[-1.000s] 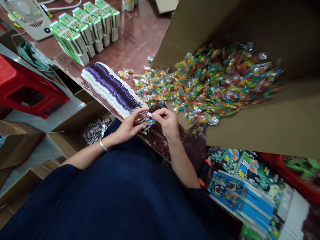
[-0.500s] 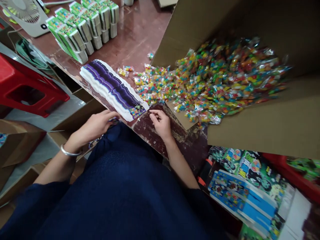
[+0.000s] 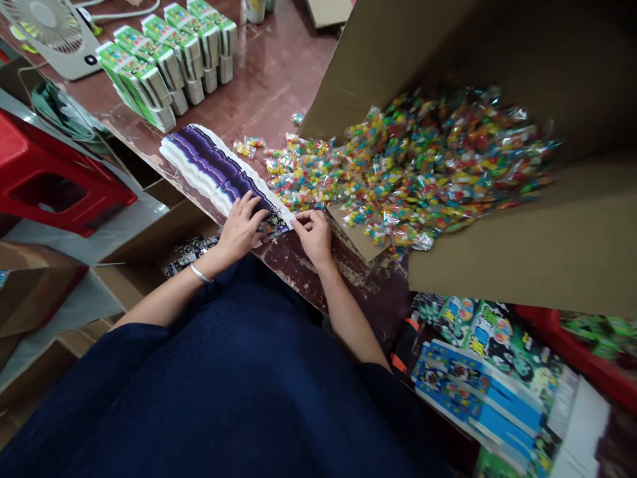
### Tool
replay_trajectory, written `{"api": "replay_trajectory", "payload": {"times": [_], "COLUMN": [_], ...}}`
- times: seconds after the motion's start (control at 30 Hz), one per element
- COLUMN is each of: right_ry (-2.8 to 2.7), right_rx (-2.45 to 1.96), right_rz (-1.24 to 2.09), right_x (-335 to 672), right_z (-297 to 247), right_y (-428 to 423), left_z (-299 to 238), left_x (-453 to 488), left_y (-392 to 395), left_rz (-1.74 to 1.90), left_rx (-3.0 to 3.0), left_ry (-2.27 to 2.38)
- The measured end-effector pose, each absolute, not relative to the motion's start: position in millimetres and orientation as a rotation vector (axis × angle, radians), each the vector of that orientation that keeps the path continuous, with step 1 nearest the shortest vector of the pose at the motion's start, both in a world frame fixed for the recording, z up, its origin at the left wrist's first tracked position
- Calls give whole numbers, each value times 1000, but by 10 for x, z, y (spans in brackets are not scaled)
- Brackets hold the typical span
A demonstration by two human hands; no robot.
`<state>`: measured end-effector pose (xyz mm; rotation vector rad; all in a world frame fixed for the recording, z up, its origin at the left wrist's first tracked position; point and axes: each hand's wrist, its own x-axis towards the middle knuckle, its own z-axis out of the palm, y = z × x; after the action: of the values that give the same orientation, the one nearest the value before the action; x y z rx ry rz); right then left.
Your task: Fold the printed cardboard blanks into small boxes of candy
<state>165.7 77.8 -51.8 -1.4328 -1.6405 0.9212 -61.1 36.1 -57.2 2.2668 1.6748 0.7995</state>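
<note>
A fanned row of flat purple-and-white printed cards (image 3: 213, 169) lies along the near edge of the brown table (image 3: 263, 79). My left hand (image 3: 242, 226) rests on the near end of that row, fingers spread over the cards. Just to its right, my right hand (image 3: 312, 231) pinches at the near end card, its fingers curled together. A heap of small clear bags of coloured candy (image 3: 398, 159) spills from a big tipped cardboard box (image 3: 497, 252) onto the table close beyond my right hand.
Rows of green-and-white small boxes (image 3: 164, 60) stand at the far left, beside a white fan (image 3: 47, 30). A red stool (image 3: 54, 179) and open cartons sit to the left. Blue and green printed packs (image 3: 488, 372) lie at lower right.
A second ago both hands held a small printed pack. My left hand then dropped left below the table edge; now it has come back onto the card row, holding nothing, and my right hand moved to the row's end.
</note>
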Motion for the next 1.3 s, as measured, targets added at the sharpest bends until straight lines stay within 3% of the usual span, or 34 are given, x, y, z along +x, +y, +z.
{"api": "replay_trajectory", "payload": {"times": [0.2,0.37,0.5,0.6,0.83,1.1,1.3], "right_ry": [-1364,-1389,-1591,-1804,-1689,-1482,-1360], "right_rx": [-1147,-1088,-1127,-1112,-1053,-1152,-1191], "right_rz": [1308,1213,873,792,1300,1118,1197], "right_x": [1751,1766,1791,1814,1845,1800,1652], "right_z": [-157,114,190,188,180,167,-40], "right_y": [589,428,287,204,256,211,125], "left_z": [-61,174,146,98,105,111,-44], "left_x": [-581,-507,-412,-381,-346,-208,-63], "left_y": [235,257,240,213,147,98,54], "left_rz": [979,764,752,786,727,987,1243], "left_rx": [1804,1112,863,813,932,956,900], "left_ry": [1301,788,595,608,701,874,1092]}}
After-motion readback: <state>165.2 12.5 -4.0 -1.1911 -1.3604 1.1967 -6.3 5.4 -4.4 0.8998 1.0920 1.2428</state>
